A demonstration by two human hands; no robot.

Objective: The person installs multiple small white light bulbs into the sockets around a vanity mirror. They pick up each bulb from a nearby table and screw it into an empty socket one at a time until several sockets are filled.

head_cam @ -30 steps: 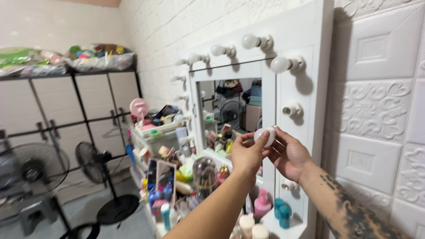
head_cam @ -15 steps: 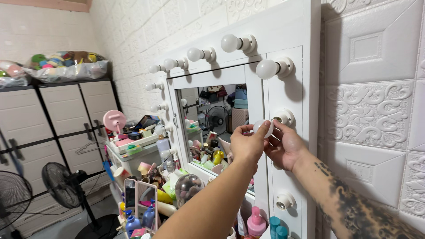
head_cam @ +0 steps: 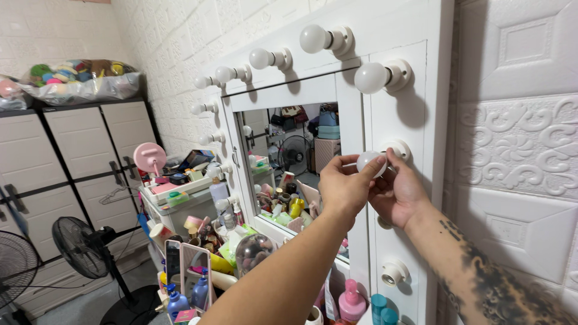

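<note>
**Round bulb held at a socket on a lighted vanity mirror**

A white round bulb (head_cam: pixel 369 161) sits at the mouth of a white socket (head_cam: pixel 398 150) on the right upright of the vanity mirror frame (head_cam: pixel 385 114), about mid-height. Both hands grasp it: the left hand (head_cam: pixel 344 188) pinches it from the mirror side with thumb and fingertips, and the right hand (head_cam: pixel 398 194) closes on it from below and from the socket side, fingers curled round its base. The right forearm is tattooed. Directly above, a fitted bulb (head_cam: pixel 371 77) stands out from the same upright, and another bulb (head_cam: pixel 315 38) projects from the top rail. Lower on the upright an empty socket (head_cam: pixel 393 272) faces outward. The mirror glass (head_cam: pixel 289 156) reflects a fan and stored goods. Below and to the left, a crowded dresser top carries a pink pump bottle (head_cam: pixel 350 302), teal containers (head_cam: pixel 382 310), a clear dome (head_cam: pixel 254 251) and a pink hand mirror (head_cam: pixel 149 157). A black standing fan (head_cam: pixel 81 247) stands on the floor before grey cabinets (head_cam: pixel 72 156).
</note>
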